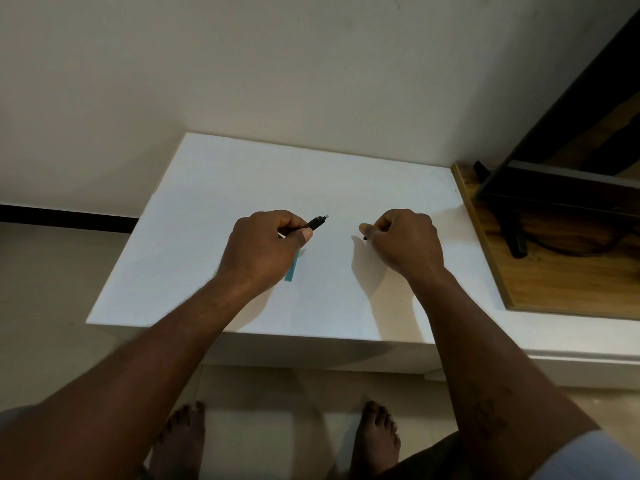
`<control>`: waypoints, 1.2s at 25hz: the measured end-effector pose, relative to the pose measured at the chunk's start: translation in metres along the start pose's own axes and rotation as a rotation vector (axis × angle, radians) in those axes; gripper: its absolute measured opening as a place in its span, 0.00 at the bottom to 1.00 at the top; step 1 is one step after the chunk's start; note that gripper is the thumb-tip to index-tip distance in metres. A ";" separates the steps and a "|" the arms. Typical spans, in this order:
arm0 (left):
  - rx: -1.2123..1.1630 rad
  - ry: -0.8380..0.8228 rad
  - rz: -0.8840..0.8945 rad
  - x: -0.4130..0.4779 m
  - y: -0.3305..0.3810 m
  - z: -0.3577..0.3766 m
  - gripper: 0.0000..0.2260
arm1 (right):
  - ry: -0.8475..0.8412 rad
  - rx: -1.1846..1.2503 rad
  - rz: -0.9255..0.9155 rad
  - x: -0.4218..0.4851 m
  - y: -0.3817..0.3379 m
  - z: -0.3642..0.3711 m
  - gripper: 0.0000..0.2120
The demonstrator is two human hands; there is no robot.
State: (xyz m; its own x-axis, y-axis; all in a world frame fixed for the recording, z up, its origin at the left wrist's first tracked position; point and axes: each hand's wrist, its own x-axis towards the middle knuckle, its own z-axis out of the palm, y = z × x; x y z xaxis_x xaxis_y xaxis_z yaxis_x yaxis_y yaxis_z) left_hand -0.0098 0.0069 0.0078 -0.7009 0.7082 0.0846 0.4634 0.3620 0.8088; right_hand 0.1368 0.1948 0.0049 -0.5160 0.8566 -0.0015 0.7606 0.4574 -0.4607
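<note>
A white table is standing against a pale wall, its top catching soft light. A black skirting is running along the wall's foot at the left. A beige tiled floor is spreading below. To the right, a wooden board is lying on a white ledge, and a dark frame is standing on it. The light is falling dim and even, leaving the wall grey.

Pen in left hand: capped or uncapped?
Uncapped: the pen shows a bare silver tip. The right hand pinches a small dark piece, perhaps its cap.
</note>
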 end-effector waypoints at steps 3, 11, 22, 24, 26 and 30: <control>0.008 0.000 0.002 0.001 0.000 0.000 0.06 | 0.050 0.042 -0.042 -0.001 -0.008 -0.012 0.15; 0.012 -0.016 0.019 0.001 0.003 0.000 0.06 | -0.082 0.673 -0.012 -0.029 -0.046 -0.022 0.11; 0.012 -0.047 0.074 -0.003 0.004 0.001 0.06 | -0.332 0.870 0.046 -0.031 -0.047 -0.018 0.08; 0.010 -0.050 0.078 -0.003 0.004 0.001 0.06 | -0.328 0.863 0.040 -0.031 -0.047 -0.017 0.07; 0.009 -0.050 0.083 -0.003 0.003 0.001 0.06 | -0.320 0.854 0.035 -0.032 -0.048 -0.016 0.06; 0.008 -0.051 0.081 -0.004 0.002 0.001 0.05 | -0.289 0.801 0.031 -0.033 -0.048 -0.015 0.08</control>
State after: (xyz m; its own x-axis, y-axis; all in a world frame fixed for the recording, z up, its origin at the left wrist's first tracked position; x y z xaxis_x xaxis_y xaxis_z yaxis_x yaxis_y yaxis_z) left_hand -0.0058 0.0057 0.0090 -0.6324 0.7653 0.1201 0.5225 0.3069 0.7955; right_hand 0.1234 0.1478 0.0403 -0.6628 0.7215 -0.2004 0.3240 0.0350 -0.9454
